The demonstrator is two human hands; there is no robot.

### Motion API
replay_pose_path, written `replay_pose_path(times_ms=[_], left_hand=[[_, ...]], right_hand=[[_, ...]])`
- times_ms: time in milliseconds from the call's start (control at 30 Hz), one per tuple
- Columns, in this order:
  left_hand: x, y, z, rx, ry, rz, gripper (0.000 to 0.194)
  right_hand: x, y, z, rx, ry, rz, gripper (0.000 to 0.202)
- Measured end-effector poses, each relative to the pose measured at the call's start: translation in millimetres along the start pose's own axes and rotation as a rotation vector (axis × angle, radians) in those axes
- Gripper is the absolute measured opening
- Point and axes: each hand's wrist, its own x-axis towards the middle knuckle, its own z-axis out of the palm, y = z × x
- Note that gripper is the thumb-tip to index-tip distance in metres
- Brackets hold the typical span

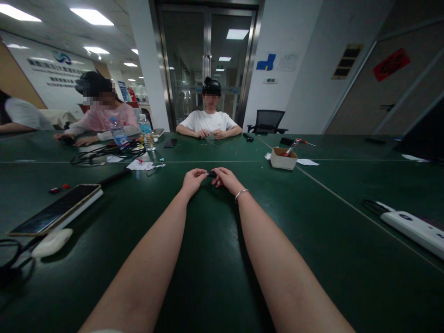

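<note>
Both my arms reach forward over the dark green table (215, 240). Between my hands is a small black object (211, 174), short and slim, with a lighter tip at its left end; its kind is too small to make out. The fingers of my left hand (193, 180) pinch that left end. My right hand (226, 179), with a silver bracelet (242, 194) at the wrist, has its fingers closed around the other end. Part of the object is hidden behind the right fingers.
To the left lie a phone (58, 208) and a white rounded case (52, 243). Farther off are tangled black cables (104, 155), bottles (147, 134) and paper scraps (140, 165). A small box (283, 159) stands right, a white power strip (412, 226) nearer. A person (210, 120) sits opposite.
</note>
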Motion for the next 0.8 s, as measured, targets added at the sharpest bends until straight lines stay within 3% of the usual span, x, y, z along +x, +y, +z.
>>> replay_pose_path(times_ms=[133,300,433,567,733,800], left_hand=[[-0.2,-1.1,-0.7,-0.011,0.0,0.006,0.018],[2.3,-5.4,-1.4,-0.023,-0.008,0.005,0.021],[4.2,-7.4,-1.8,-0.017,-0.003,0.014,0.021],[4.0,-6.8,-2.1,-0.015,-0.008,0.008,0.02],[3.7,-6.5,-2.6,-0.011,-0.002,0.007,0.021],[3.4,-5.7,-2.3,-0.013,0.003,0.002,0.02]], right_hand=[[-0.4,-0.4,-0.5,0.072,0.007,-0.051,0.047],[1.0,0.4,0.4,0.018,0.033,0.006,0.024],[1.2,0.8,-0.7,0.082,0.046,-0.035,0.043],[1.2,0.8,-1.5,0.039,0.016,0.005,0.024],[0.4,1.3,-1.3,0.045,-0.022,-0.051,0.046],[0.6,1.5,-0.9,0.034,-0.016,-0.009,0.033]])
